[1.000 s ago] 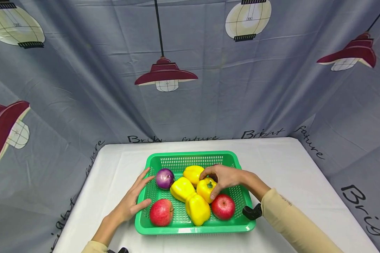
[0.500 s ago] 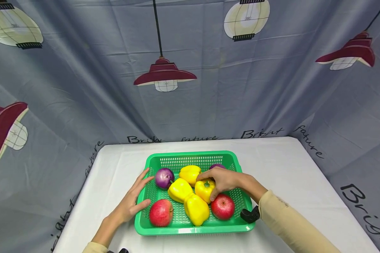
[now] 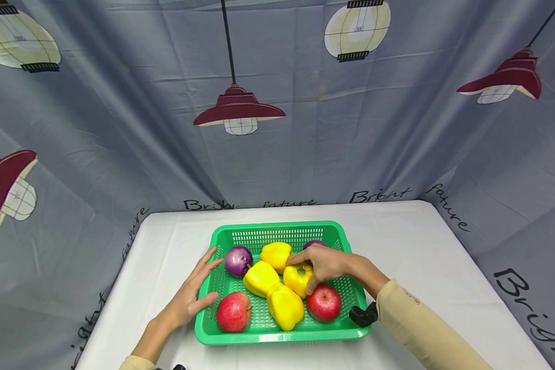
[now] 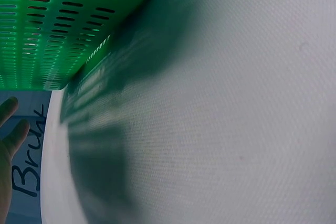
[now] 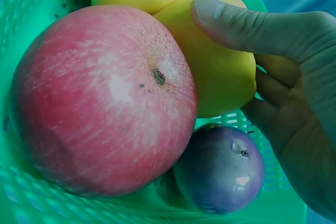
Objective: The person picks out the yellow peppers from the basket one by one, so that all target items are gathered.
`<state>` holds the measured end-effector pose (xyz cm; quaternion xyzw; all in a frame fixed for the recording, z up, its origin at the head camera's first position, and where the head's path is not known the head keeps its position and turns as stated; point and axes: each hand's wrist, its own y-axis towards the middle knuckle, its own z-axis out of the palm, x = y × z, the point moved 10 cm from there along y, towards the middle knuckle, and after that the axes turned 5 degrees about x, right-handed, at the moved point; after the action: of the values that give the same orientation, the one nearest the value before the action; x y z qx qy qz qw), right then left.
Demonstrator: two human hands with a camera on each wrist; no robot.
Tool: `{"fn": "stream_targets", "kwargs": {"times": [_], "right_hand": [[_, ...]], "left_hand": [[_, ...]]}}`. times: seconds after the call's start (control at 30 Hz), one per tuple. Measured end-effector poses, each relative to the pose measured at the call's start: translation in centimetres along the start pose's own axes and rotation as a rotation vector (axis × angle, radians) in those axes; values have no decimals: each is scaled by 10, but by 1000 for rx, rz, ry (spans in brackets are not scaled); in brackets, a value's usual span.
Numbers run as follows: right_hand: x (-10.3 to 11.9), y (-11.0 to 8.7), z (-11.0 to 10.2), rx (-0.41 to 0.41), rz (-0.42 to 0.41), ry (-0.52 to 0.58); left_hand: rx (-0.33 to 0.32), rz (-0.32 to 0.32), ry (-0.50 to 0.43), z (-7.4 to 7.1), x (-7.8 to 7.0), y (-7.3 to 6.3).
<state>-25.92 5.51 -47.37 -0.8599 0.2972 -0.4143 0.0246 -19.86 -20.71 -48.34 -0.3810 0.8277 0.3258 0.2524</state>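
Observation:
My right hand (image 3: 326, 261) holds a yellow bell pepper (image 3: 298, 280) inside a green plastic basket (image 3: 277, 337), thumb on the near side and fingers on the far side. In the right wrist view the thumb presses the pepper (image 5: 218, 72), next to a large red apple (image 5: 105, 103) and a round purple fruit (image 5: 220, 169). Several other yellow peppers (image 3: 287, 307) lie against it in the basket's middle. My left hand (image 3: 187, 295) is at the basket's left rim with fingers spread and fairly straight; whether they touch the rim I cannot tell.
A second red apple (image 3: 234, 312) lies in the basket's front left corner, a purple fruit (image 3: 238, 261) behind it. The basket stands on a white-covered table (image 3: 398, 231). A grey-blue curtain (image 3: 300, 154) with printed lamps hangs around the back and sides.
My right hand has shifted slightly left with the pepper, and the neighbouring peppers have moved left too. The purple fruit at the back right shows more. My left hand keeps its place.

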Motion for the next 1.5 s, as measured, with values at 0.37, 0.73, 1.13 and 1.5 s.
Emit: {"fn": "stream_targets", "kwargs": {"times": [0.37,0.73,1.13,1.5], "right_hand": [[1,-9,-11,-49,-8,-7],[6,-20,-29,-106,-56,79],[7,-42,-52,-196,-191,339],[3,-62,-63,-318,-239,508]], "left_hand": [[3,4,1,1,-1,2],[-3,0,8,1,0,0],[-4,8,6,1,0,-1],[-8,8,11,0,0,-1]]}}
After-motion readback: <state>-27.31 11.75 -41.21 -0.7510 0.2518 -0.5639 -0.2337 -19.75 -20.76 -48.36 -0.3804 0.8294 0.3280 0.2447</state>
